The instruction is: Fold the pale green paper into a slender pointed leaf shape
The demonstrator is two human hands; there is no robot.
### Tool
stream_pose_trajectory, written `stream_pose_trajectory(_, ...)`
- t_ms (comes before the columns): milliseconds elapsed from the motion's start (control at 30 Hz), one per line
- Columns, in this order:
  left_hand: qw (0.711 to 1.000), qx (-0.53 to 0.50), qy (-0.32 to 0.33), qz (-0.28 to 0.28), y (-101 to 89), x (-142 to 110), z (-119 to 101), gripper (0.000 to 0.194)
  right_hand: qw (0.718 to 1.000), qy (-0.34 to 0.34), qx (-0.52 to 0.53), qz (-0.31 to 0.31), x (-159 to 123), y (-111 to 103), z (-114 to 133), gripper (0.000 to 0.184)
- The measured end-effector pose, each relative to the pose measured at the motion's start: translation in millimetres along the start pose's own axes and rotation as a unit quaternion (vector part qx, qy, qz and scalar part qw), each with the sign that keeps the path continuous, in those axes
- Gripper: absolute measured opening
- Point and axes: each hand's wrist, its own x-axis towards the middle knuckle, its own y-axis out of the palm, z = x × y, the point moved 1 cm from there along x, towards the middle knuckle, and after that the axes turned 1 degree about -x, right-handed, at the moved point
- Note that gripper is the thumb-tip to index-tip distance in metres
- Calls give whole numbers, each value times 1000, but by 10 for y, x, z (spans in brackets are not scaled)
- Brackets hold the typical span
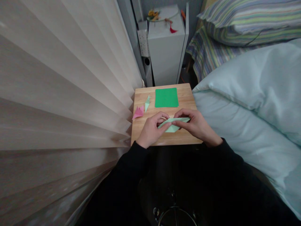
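Note:
Between both hands is a pale green folded paper (pixel 173 128), held just above the front half of a small wooden table (pixel 145 133). My left hand (pixel 154 127) pinches its left side between thumb and fingers. The right side is gripped by my right hand (pixel 194 124), its thumb near the paper's middle. A stack of bright green paper squares (pixel 166 97) lies flat beyond the hands. To its left are a small pale green folded paper piece (pixel 147 104) and a pink folded paper piece (pixel 138 112).
A pleated curtain (pixel 82 88) hangs along the table's left edge. On the right is a bed with a pale blue quilt (pixel 240 122) and a striped pillow (pixel 249 23). Behind the table stands a white cabinet (pixel 166 56) with a red tassel (pixel 172 29) on top.

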Motion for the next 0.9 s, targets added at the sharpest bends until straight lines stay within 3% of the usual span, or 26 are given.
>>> stream_pose_trajectory(167, 999, -13, 17, -43, 8, -8, -14, 18, 998, 37, 45, -6, -17, 25, 43, 30)
stream_pose_trajectory(333, 994, -86, 1, -64, -23, 9, -67, 25, 997, 11, 66, -25, -19, 8, 75, 26)
stream_pose_trajectory(567, 975, -211, -40, -59, -22, 11, -5, 24, 992, 13, 123, -22, -25, -16, 79, 20)
stream_pose_trajectory(900, 969, -231, -73, -48, 10, 15, -54, 29, 999, 10, 39, 1, -19, -80, 82, 8)
